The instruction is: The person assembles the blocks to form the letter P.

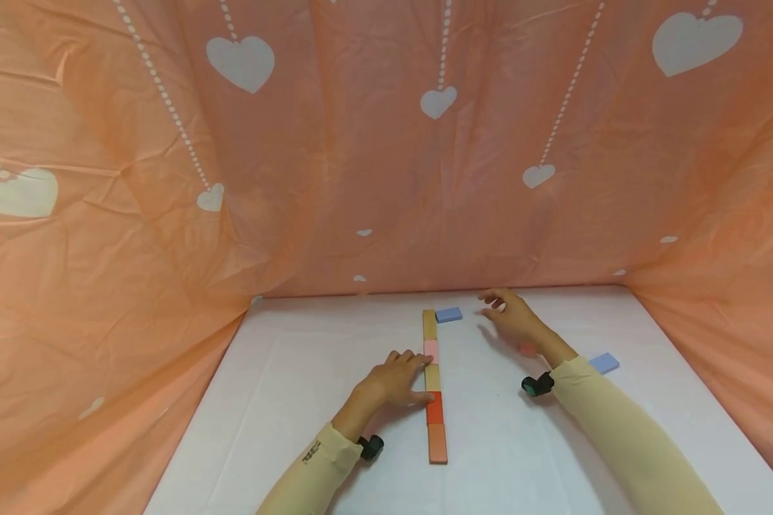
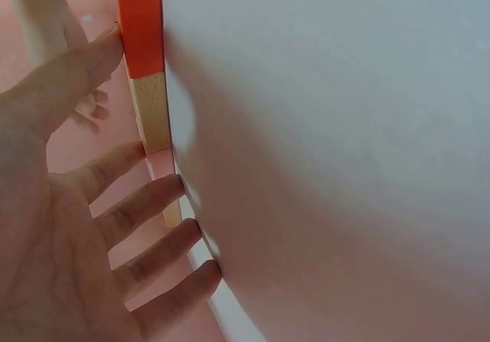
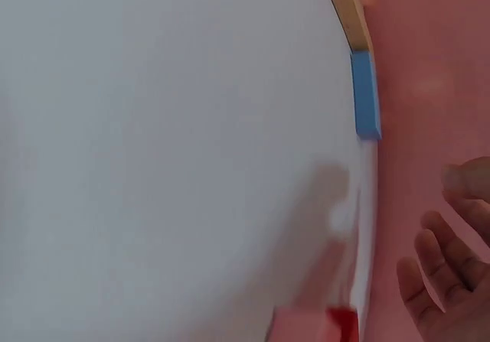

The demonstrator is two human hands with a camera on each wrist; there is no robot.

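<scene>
the head view looks forward and down from above the forearms (image 1: pixel 638 436), wide enough to take in both arms, much of the white table (image 1: pixel 283 400) and the orange curtain (image 1: pixel 373 157). the left wrist view sits low and close to the left grip (image 1: pixel 393 379), turned on its side, curtain left and table right. the right wrist view is also low and sideways, with curtain and right grip (image 1: pixel 518 322) at its right. head and left wrist share the red block (image 1: pixel 434 409); all three views catch the pink block (image 1: pixel 431 348) and the right grip.
</scene>
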